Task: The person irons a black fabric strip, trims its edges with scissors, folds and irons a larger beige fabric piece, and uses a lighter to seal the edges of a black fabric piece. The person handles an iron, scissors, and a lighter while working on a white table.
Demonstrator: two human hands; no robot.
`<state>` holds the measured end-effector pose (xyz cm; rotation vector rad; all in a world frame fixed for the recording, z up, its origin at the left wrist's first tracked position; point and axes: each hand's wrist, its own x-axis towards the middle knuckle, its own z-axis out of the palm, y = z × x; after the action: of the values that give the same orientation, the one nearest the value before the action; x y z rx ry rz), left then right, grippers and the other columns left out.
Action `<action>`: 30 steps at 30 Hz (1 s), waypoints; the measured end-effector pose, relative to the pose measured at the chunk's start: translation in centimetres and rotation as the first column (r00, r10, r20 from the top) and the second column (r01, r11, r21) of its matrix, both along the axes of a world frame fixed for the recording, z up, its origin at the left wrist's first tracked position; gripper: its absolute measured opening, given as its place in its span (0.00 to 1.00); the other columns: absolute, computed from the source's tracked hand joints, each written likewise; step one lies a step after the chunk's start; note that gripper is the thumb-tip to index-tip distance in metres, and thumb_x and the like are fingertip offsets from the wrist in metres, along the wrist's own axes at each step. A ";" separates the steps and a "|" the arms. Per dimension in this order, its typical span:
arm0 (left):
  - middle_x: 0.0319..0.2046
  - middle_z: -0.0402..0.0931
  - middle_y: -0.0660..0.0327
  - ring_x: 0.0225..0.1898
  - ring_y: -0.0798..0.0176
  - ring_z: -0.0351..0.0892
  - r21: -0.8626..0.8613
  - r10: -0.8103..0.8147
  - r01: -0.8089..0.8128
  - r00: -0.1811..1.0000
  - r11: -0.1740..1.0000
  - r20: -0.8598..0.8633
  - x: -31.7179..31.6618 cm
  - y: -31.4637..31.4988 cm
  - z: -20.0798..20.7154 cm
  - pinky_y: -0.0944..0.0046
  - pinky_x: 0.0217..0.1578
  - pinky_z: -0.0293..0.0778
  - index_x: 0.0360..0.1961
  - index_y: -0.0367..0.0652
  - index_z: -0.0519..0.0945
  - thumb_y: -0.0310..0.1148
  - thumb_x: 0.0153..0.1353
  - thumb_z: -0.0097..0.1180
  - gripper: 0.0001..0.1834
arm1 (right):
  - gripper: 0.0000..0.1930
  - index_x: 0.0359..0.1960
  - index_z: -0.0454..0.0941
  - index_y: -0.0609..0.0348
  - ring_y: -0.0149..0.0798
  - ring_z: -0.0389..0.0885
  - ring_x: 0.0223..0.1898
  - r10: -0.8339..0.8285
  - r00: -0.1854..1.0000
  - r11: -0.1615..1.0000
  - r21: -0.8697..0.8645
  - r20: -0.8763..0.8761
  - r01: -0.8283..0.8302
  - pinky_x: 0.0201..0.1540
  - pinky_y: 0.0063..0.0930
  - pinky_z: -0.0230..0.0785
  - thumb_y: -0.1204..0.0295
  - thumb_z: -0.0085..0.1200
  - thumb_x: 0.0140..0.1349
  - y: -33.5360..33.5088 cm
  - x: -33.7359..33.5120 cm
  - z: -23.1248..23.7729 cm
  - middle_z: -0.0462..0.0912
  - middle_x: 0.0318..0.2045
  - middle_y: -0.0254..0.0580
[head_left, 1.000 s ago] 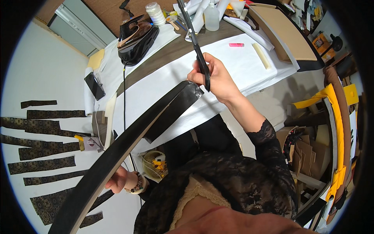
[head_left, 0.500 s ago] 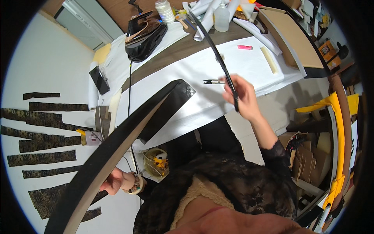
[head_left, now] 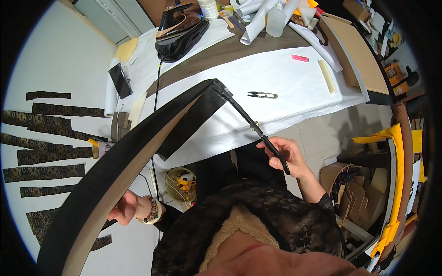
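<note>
A long black strip (head_left: 106, 142) with a beige inner side rises from the lower left to a folded black end (head_left: 195, 115) over the white-covered table. My left hand (head_left: 123, 208) is closed on its lower part; some fingers are hidden behind it. A pair of long black scissors (head_left: 244, 112) is in my right hand (head_left: 291, 155), gripped by the handles. The blades point up and left, and their tips reach the strip's folded top corner. I cannot tell whether the blades are cutting into it. Small thread snips (head_left: 262, 95) lie on the table.
Farther back stand a black iron (head_left: 182, 34), a white bottle (head_left: 276, 20) and paper rolls (head_left: 258, 23). A pink tool (head_left: 300, 58), a cream bar (head_left: 327, 76) and a phone (head_left: 120, 80) rest on the table. Patterned fabric strips (head_left: 50, 172) lie at left; a bin (head_left: 179, 186) stands below.
My right hand has moved down and nearer, bringing the scissors from above the table to the strip's folded corner. The strip's top end has risen slightly. My left hand still holds it.
</note>
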<state>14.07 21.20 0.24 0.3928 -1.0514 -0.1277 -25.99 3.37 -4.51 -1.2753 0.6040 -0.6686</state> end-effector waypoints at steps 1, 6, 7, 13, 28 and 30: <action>0.55 0.76 0.57 0.60 0.51 0.71 -0.004 -0.018 0.018 1.000 1.000 -0.004 0.0 0.0 0.0 0.38 0.65 0.54 0.51 0.46 0.80 0.37 0.59 0.61 0.19 | 0.20 0.46 0.78 0.64 0.18 0.59 0.23 -0.004 1.000 1.000 0.004 0.003 0.004 0.27 0.15 0.48 0.67 0.65 0.54 0.0 0.2 0.3 0.64 0.20 0.20; 0.54 0.76 0.56 0.60 0.50 0.71 -0.012 -0.020 0.020 0.998 1.000 -0.059 0.0 0.2 0.0 0.37 0.65 0.54 0.49 0.46 0.82 0.36 0.56 0.64 0.19 | 0.19 0.46 0.78 0.65 0.18 0.59 0.23 -0.011 0.999 1.000 0.021 0.050 0.010 0.26 0.15 0.48 0.68 0.64 0.55 0.0 0.8 0.6 0.65 0.20 0.20; 0.54 0.76 0.56 0.59 0.50 0.71 -0.011 0.000 0.000 0.998 1.000 -0.067 0.1 0.2 -0.1 0.36 0.65 0.54 0.49 0.46 0.82 0.35 0.55 0.64 0.19 | 0.19 0.46 0.78 0.65 0.17 0.60 0.23 -0.017 0.998 1.000 0.027 0.062 0.016 0.26 0.15 0.48 0.68 0.64 0.56 0.0 0.8 0.5 0.65 0.20 0.20; 0.54 0.76 0.55 0.58 0.49 0.72 -0.011 0.056 -0.057 0.997 0.998 -0.043 -0.2 0.0 0.3 0.36 0.64 0.56 0.48 0.45 0.82 0.36 0.55 0.65 0.19 | 0.19 0.47 0.78 0.66 0.16 0.60 0.23 -0.019 0.996 0.998 0.065 0.086 0.013 0.26 0.13 0.49 0.67 0.65 0.56 0.1 0.6 0.1 0.67 0.21 0.20; 0.54 0.76 0.55 0.59 0.50 0.71 -0.008 -0.002 0.001 0.997 1.000 -0.077 0.2 0.5 0.1 0.36 0.65 0.53 0.48 0.45 0.82 0.37 0.55 0.65 0.19 | 0.17 0.46 0.79 0.66 0.16 0.61 0.22 -0.033 0.996 0.997 0.075 0.087 0.027 0.25 0.12 0.50 0.72 0.65 0.56 0.2 0.7 0.0 0.69 0.21 0.20; 0.54 0.76 0.55 0.59 0.50 0.71 -0.006 0.023 -0.024 0.996 1.000 -0.081 0.1 0.5 0.1 0.36 0.65 0.53 0.48 0.45 0.82 0.37 0.54 0.66 0.19 | 0.17 0.46 0.79 0.66 0.16 0.62 0.22 -0.033 0.996 0.997 0.071 0.081 0.027 0.25 0.12 0.50 0.72 0.65 0.56 0.2 0.6 0.0 0.69 0.21 0.20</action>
<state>14.14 21.69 0.39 0.3904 -0.9672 -0.1175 -25.34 3.56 -4.52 -1.1700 0.5753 -0.7156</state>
